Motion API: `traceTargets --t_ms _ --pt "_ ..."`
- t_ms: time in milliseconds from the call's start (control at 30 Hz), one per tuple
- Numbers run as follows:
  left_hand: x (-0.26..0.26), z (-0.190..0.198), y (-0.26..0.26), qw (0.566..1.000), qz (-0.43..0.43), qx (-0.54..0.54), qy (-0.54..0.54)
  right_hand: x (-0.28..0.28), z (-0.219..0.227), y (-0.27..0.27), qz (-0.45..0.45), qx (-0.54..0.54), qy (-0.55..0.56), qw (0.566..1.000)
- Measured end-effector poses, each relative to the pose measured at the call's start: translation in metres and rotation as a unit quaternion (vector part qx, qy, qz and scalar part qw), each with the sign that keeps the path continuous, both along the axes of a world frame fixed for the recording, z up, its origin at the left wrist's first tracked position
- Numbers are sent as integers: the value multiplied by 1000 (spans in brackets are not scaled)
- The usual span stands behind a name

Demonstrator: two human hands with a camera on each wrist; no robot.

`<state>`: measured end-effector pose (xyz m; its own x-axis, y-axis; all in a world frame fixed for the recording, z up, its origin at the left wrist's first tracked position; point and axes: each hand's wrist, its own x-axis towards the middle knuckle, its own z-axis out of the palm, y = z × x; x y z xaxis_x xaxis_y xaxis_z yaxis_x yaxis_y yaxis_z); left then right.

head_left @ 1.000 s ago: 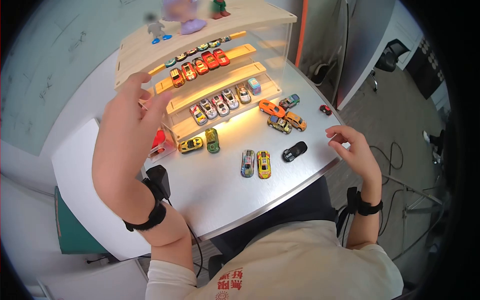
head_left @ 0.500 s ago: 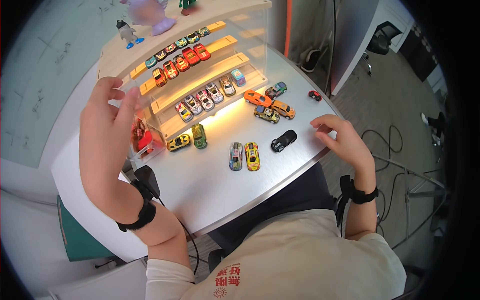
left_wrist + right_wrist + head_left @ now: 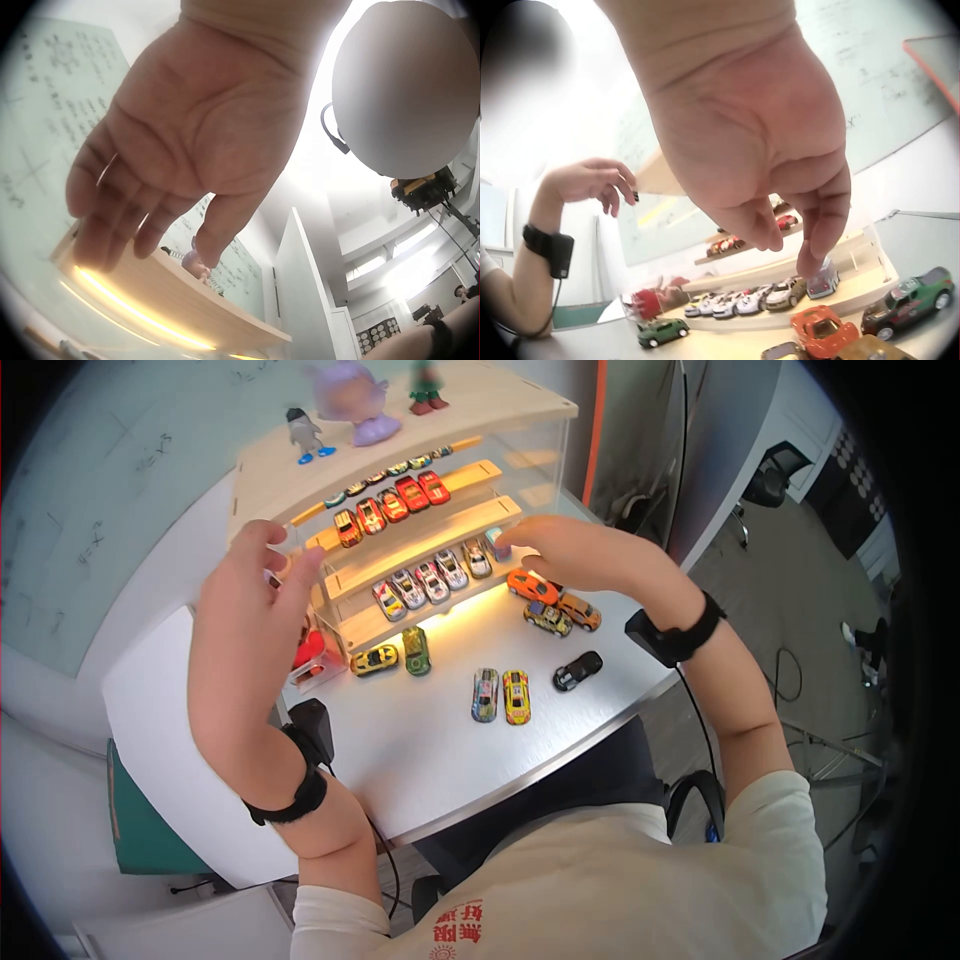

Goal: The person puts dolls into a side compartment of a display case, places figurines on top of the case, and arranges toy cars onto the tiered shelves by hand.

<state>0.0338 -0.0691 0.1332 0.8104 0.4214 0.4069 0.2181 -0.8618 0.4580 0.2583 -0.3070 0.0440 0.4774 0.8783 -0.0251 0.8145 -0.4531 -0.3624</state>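
My right hand reaches over the right end of the lowest shelf. Its fingertips are right at the top of a small light-blue toy van, with thumb and fingers apart. A row of white and patterned toy cars stands left of the van. Just in front are an orange toy car and a dark green toy pickup, the pickup hidden behind the hand in the head view. My left hand hovers by the unit's left side, fingers loosely bent, palm bare in the left wrist view.
Higher shelves hold red toy cars and smaller ones. Figurines, including a purple-haired doll, stand on top. On the table are a black car, a yellow-red car, a green car and a clear box.
My right hand has moved from the table's right edge forward and left to the van on the lowest shelf. The left hand stays by the unit's left side. The head view has shifted.
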Motion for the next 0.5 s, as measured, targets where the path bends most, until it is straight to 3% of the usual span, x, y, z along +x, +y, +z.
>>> traceTargets --t_ms 100,233,300,500 --pt "0 -4 3 1000 0 -1 -7 14 -11 26 -40 -65 -18 997" --pt "1 -1 3 1000 11 -16 11 9 -6 36 -27 -96 -4 995" --pt "2 -5 6 1000 -8 12 1 4 -5 37 -73 -88 7 993" --pt "1 -5 9 1000 -9 2 -2 17 -21 37 -29 -96 -9 995"
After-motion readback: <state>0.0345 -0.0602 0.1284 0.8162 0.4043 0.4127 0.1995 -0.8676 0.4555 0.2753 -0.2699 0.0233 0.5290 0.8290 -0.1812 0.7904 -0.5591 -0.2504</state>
